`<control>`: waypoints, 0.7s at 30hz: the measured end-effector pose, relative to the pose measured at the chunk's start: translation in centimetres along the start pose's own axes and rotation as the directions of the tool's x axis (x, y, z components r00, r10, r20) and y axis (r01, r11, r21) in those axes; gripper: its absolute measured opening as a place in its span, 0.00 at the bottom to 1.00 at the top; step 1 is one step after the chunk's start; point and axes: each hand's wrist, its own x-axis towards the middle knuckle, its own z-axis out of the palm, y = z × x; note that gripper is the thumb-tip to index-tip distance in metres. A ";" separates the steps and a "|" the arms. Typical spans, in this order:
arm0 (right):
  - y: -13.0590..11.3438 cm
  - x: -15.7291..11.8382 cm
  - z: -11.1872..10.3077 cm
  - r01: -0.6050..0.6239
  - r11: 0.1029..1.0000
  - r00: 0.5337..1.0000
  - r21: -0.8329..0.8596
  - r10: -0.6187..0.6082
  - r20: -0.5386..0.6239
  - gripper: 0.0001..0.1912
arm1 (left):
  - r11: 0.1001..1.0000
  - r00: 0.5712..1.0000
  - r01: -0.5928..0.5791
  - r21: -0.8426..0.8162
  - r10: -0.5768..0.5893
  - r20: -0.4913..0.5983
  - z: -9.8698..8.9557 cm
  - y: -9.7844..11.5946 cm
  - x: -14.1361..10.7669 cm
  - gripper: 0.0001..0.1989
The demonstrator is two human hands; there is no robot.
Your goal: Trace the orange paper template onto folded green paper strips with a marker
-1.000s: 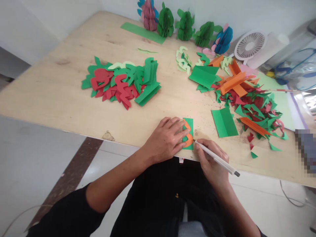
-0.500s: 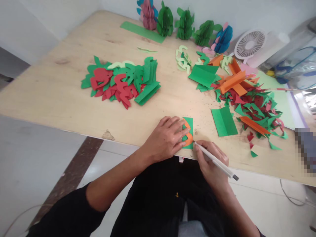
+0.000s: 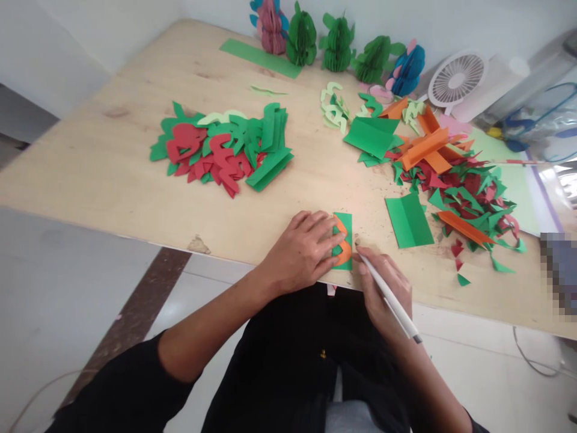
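Observation:
Near the table's front edge lies a small green paper [image 3: 348, 224] with an orange curved paper cutout [image 3: 345, 248] on top of it. My left hand [image 3: 306, 249] lies flat over their left side, fingers stretched out and pressing both down; that side is hidden beneath it. In my right hand [image 3: 390, 282] is a white pen [image 3: 390, 297], held in a writing grip. Its tip is just right of the green paper, apart from the cutout's edge. A folded green paper [image 3: 409, 221] rests to the right of the pen.
Red and green cutouts [image 3: 220, 144] are heaped at left. On the right spreads a pile of paper scraps [image 3: 473, 198] with orange folded strips [image 3: 426, 149]. Honeycomb paper figures [image 3: 338, 45] and a small white fan [image 3: 457, 78] stand at the back. A blurred-out object [image 3: 561, 270] sits far right.
The pen tip has moved up and slightly right, off the cutout's lower right edge. My right hand has shifted up with it. My left hand stays on the papers.

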 end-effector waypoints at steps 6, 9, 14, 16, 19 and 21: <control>0.5 0.3 0.6 0.105 0.991 0.994 -0.080 -0.104 0.018 0.13 | 1.000 1.000 0.000 -0.003 0.000 -0.014 0.1 0.0 0.0 0.19; 0.6 0.3 0.9 0.170 0.976 0.985 -0.135 -0.173 -0.009 0.12 | 1.000 1.000 -0.004 -0.006 0.004 -0.027 0.1 0.0 0.0 0.19; 0.9 0.3 1.2 0.222 0.957 0.972 -0.187 -0.233 -0.041 0.12 | 1.000 1.000 -0.001 -0.008 0.000 -0.022 0.1 -0.1 0.0 0.20; 1.0 0.3 1.2 0.235 0.952 0.968 -0.195 -0.248 -0.044 0.12 | 1.000 1.000 0.002 -0.008 -0.002 -0.012 0.1 -0.1 0.0 0.20; 1.0 0.3 1.2 0.247 0.948 0.965 -0.199 -0.260 -0.041 0.11 | 1.000 1.000 -0.003 -0.009 0.003 0.009 0.0 -0.2 0.0 0.20; 1.1 0.3 1.2 0.252 0.947 0.963 -0.200 -0.265 -0.041 0.11 | 1.000 1.000 -0.012 -0.009 0.012 0.021 -0.2 -0.4 0.1 0.19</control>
